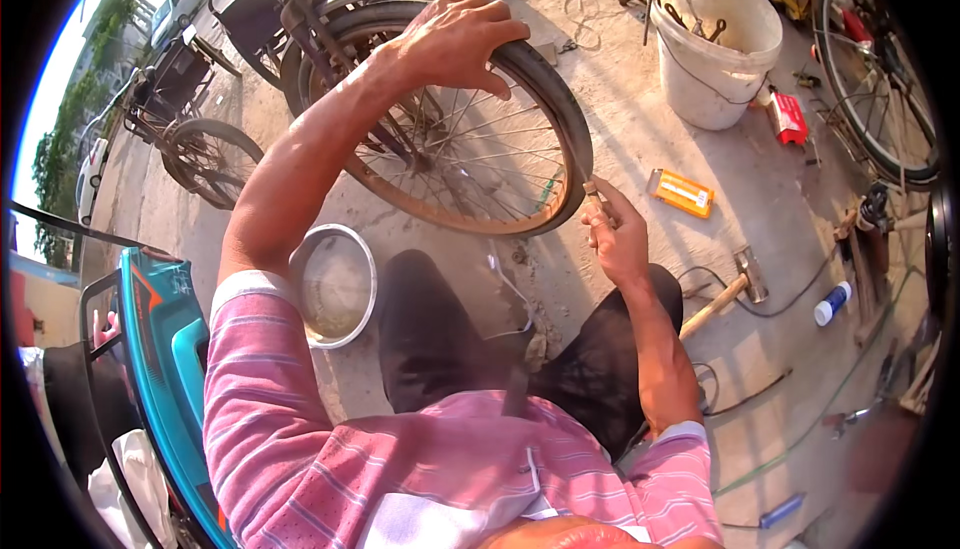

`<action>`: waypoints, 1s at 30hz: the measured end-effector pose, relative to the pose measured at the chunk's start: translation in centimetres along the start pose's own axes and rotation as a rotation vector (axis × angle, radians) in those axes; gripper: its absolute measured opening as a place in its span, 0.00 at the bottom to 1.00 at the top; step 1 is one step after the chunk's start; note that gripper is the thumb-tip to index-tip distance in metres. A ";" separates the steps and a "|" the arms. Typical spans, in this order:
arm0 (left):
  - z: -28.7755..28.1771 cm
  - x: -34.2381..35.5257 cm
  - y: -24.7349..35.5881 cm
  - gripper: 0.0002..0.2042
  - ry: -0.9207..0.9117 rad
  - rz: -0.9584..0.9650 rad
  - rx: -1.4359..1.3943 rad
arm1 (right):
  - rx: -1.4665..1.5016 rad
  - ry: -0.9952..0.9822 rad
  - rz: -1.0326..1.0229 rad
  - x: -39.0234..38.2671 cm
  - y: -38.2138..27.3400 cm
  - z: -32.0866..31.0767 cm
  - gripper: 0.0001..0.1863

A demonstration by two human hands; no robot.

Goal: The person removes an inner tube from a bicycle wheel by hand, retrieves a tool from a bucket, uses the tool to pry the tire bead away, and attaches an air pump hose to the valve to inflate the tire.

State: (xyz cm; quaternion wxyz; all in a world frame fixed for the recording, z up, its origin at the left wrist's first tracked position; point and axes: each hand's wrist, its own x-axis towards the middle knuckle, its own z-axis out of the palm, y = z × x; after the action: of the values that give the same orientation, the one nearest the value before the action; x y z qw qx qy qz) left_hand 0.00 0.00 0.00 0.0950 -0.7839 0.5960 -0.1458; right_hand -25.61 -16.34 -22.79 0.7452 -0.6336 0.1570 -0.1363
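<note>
A bicycle wheel [480, 149] with a black tyre, rusty rim and thin spokes stands upright in front of me on the concrete ground. My left hand [455, 39] grips the top of the tyre, fingers curled over it. My right hand [615, 239] is closed on a small thin tool [592, 192] whose tip touches the tyre's lower right edge. My knees in dark trousers are just below the wheel.
A round metal basin [335, 284] with murky water sits left of my knee. A white bucket [715, 39] holding tools stands far right. An orange box [680, 192], a hammer [725, 294], a red packet [790, 119], a small bottle [832, 302] and another wheel [880, 69] lie around.
</note>
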 end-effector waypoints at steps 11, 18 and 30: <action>0.4 -1.2 -1.8 0.23 0.252 -0.070 -0.017 | -0.203 -0.330 -0.101 5.8 -3.5 -4.1 0.25; 1.2 -0.8 -1.2 0.24 0.324 -0.050 -0.019 | 0.119 0.035 -0.203 2.2 1.8 4.6 0.23; 0.9 -0.7 -1.7 0.23 0.280 -0.091 0.002 | -0.242 -0.153 -0.230 5.2 -4.5 -0.4 0.24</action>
State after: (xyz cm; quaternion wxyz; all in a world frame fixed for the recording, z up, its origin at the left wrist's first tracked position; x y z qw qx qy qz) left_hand 1.66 1.13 -0.35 0.0051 -0.7820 0.5671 -0.2586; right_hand -21.05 -19.53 -18.68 0.6526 -0.7411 0.0416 -0.1523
